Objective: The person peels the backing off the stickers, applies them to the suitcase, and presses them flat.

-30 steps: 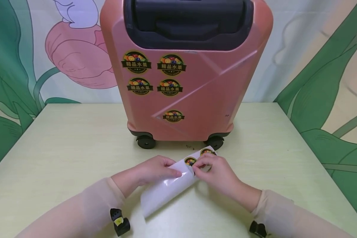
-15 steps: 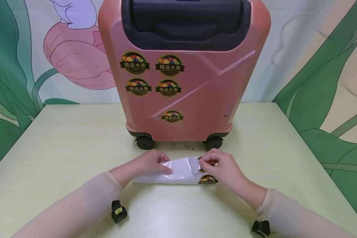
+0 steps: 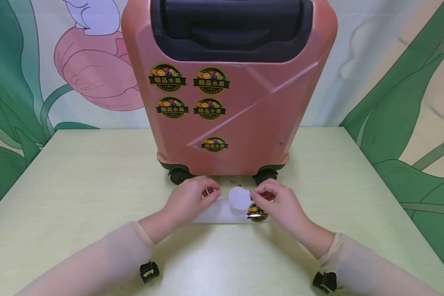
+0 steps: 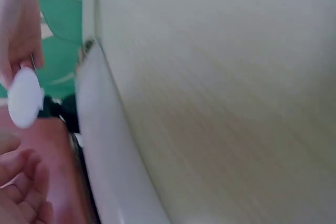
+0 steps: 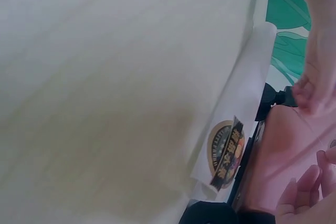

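Note:
My right hand (image 3: 277, 201) pinches the edge of a round sticker (image 3: 239, 198), its white back facing the camera. In the left wrist view this sticker (image 4: 25, 98) hangs from the fingertips. Just to its left, my left hand (image 3: 192, 201) holds nothing, its fingers loosely curled. Beneath both hands the white sticker sheet (image 3: 220, 213) lies curled on the table, partly hidden by the left hand. One fruit sticker (image 3: 257, 213) shows at the sheet's right end; the right wrist view shows this sticker (image 5: 227, 153) too.
A pink suitcase (image 3: 255, 131) with black wheels stands behind the sheet. Several round fruit stickers, such as the upper-left sticker (image 3: 167, 77), are on its front. The pale table (image 3: 96, 185) extends to both sides; a painted curtain (image 3: 403, 102) hangs behind.
The sheet turned from slanted to level. The right hand peeled a sticker off it, and the left hand let go of the sheet and rose towards the sticker.

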Demonstrator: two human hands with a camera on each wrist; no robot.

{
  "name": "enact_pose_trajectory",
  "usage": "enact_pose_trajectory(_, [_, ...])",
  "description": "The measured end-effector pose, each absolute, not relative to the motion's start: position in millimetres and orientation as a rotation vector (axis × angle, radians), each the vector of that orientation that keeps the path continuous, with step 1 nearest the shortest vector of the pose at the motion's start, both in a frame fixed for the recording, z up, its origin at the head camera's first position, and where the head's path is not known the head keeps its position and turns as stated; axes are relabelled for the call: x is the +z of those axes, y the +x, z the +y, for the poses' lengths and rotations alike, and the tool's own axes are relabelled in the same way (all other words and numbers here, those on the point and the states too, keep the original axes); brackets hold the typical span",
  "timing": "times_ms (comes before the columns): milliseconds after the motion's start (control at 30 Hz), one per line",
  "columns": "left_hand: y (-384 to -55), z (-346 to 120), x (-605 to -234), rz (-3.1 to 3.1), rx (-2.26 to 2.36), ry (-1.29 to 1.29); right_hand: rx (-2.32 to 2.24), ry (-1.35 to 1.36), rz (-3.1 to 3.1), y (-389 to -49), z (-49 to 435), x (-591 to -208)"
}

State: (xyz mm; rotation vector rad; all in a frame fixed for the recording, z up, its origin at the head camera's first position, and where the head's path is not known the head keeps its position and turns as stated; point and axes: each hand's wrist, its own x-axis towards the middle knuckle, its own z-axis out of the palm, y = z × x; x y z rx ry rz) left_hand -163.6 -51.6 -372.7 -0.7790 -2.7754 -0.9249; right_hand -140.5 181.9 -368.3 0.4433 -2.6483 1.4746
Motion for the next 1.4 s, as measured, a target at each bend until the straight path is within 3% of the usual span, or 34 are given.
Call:
enact_pose_trajectory(200, [-145, -39, -363, -2.559, -1.300, -0.875, 1.447, 0.456, -2.613, -140, 178, -363])
enact_pose_trajectory(533, [-129, -27, -351, -2.525, -2.004, -0.710, 1.399, 0.525, -2.536, -140, 173, -359])
enact_pose_trajectory(1100, [-129, -25, -352, -2.551, -2.181, -0.413, 1.011, 0.937, -2.225, -136, 164, -363])
enact_pose_trajectory(1400, [-134, -25, -355, -2.414, -2.265, -0.256, 1.035, 1.084, -2.106, -134, 165, -359])
